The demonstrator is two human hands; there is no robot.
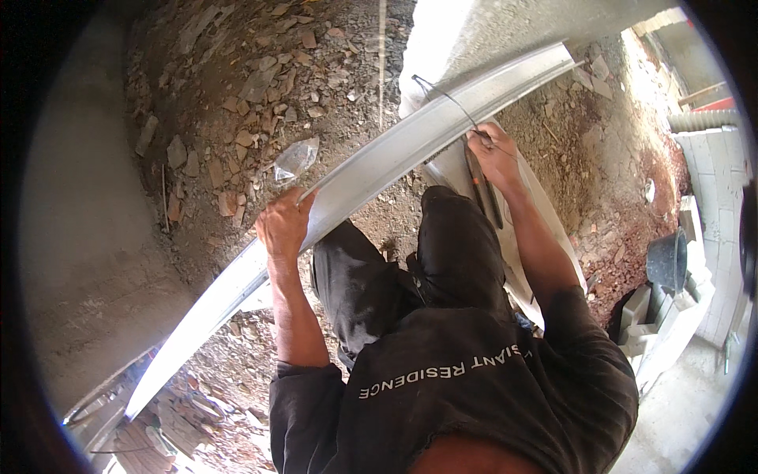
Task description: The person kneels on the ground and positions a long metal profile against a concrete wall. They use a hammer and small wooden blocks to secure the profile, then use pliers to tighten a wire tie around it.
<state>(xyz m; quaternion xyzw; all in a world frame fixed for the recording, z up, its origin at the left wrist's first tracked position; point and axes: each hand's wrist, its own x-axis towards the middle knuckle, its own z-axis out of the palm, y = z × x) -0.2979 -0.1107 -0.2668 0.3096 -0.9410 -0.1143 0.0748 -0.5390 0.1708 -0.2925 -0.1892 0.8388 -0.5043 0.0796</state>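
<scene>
A long silver metal channel lies slantwise across my knees, from the lower left to the upper right. My left hand is closed over its edge, fingers wrapped round the metal. A thin dark wire loops around the channel near its far right part. My right hand pinches the wire's end at the channel's near edge; its fingertips are partly hidden. Below that hand, a dark long-handled tool with orange marks rests on a pale board; its kind is unclear.
Broken rubble covers the ground ahead, with a clear plastic bag on it. A concrete wall stands at the left. On the right are a dark bucket, pale blocks and a grey block wall.
</scene>
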